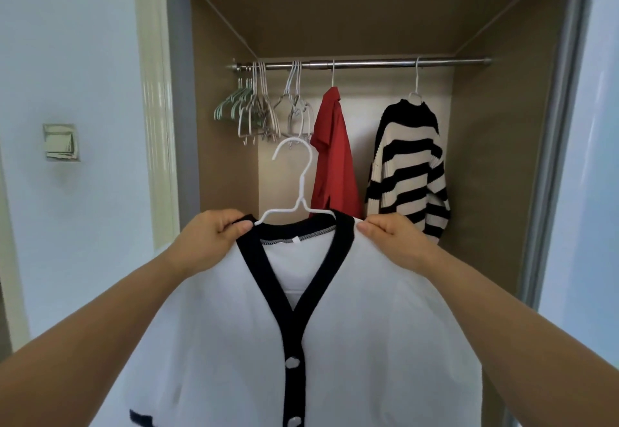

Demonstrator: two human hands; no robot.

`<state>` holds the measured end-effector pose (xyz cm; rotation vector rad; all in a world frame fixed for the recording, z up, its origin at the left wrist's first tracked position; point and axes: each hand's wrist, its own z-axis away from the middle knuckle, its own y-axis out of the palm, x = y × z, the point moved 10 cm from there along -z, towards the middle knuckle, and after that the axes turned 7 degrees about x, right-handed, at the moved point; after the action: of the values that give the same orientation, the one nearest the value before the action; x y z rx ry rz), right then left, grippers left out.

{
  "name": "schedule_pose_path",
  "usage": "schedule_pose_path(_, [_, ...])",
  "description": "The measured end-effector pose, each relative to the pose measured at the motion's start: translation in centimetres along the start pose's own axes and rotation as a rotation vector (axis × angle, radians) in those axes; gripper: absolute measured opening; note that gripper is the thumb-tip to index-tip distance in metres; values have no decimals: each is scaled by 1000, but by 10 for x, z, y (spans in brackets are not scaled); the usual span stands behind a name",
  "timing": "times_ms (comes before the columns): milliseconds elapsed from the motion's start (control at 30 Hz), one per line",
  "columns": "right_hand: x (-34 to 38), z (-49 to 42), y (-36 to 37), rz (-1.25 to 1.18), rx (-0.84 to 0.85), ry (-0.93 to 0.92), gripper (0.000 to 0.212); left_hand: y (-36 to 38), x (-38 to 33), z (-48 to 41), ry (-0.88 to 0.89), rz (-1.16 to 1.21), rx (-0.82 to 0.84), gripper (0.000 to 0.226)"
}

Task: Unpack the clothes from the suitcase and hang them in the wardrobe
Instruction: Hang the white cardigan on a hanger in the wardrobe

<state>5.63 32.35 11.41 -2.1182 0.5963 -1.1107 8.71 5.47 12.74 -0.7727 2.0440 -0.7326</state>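
Setting: open wardrobe (485, 165) with tan inner walls, pale blue wall on either side, a wall switch (62, 142) at left.
Rail: metal rod (368, 64) across the top; a bunch of empty hangers (264, 115) at its left end, then a red shirt (333, 155), then a black-and-cream striped sweater (407, 172), each on its own hanger.
Writing: a small white tag at the cardigan's neck, no text readable.
Left hand (209, 237): arm stretched forward, fingers pinched shut on the cardigan's left shoulder at the collar.
Right hand (390, 234): arm stretched forward, fingers pinched on the right shoulder.
Cardigan (351, 343): white, black V-neck trim, white buttons, held up in front of the wardrobe, below the rail.
White hanger (298, 178): inside the cardigan's neck, hook upright and free of the rail.
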Motion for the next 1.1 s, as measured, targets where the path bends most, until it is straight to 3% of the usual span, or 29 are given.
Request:
schedule_pose_path(167, [-42,18,-4,20,-21,151,46,9,4,-6,-29,39,45,14])
schedule_pose_path(267, [-32,20,4,87,31,97,32,10,1,-13,-15,86,28,11])
schedule_pose_path(400, [-23,20,6,257,31,27,40,9,-4,-17,11,151,34,15])
schedule_pose_path(533, [-27,23,9,76,84,89,34,15,5,-27,-24,149,84,12])
schedule_pose_path(633, [-21,26,18,16,235,125,33,22,10,-41,-40,17,70,20])
schedule_pose_path(733, [-17,32,24,-233,350,212,27,38,-1,-57,-28,-130,59,18])
schedule_pose_path(900, [-14,54,4,-517,413,357,32,98,-24,-84,-58,-178,231,17])
schedule_pose_path(1100, [-20,80,-77,-109,347,445,17,178,-90,-112,-2,-210,301,27])
